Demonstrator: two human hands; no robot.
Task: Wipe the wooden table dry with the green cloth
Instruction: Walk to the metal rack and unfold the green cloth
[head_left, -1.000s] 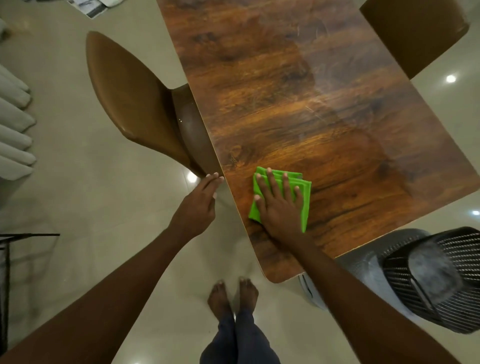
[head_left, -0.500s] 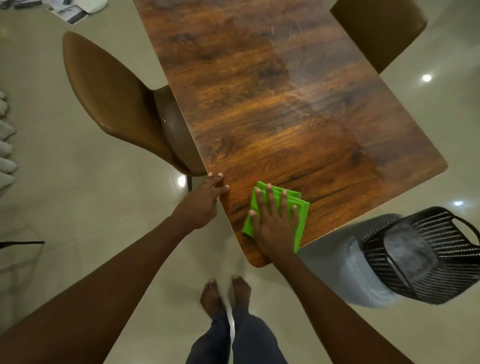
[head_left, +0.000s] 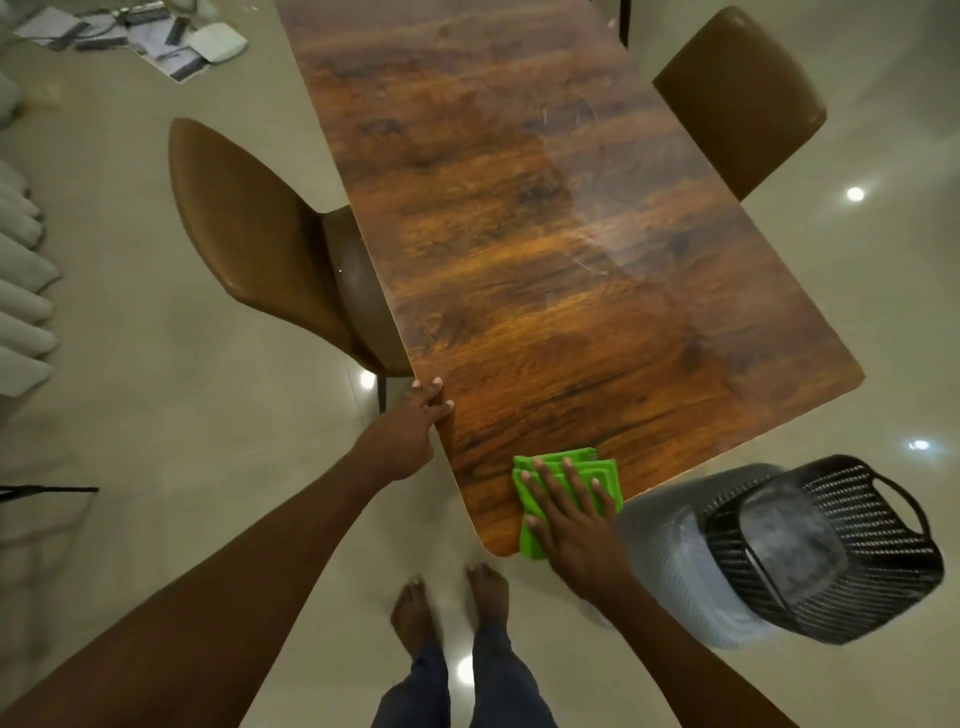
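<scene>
The wooden table (head_left: 545, 270) stretches away from me, glossy, with a pale hazy patch on its right half. A folded green cloth (head_left: 597, 470) lies at the table's near edge, close to the near left corner, part of it hanging over the edge. My right hand (head_left: 571, 514) presses flat on the cloth with fingers spread. My left hand (head_left: 410, 426) rests against the table's left edge, fingertips curled onto the top.
A brown chair (head_left: 249, 244) is tucked in at the left side, another brown chair (head_left: 743, 98) at the far right. A black mesh chair (head_left: 826, 551) stands by the near right corner. Papers and devices (head_left: 156, 41) lie on the floor far left. My bare feet (head_left: 452, 603) stand below.
My right hand has slid the green cloth toward me and to the right, up to the table's near edge. My left hand has come onto the table's left edge.
</scene>
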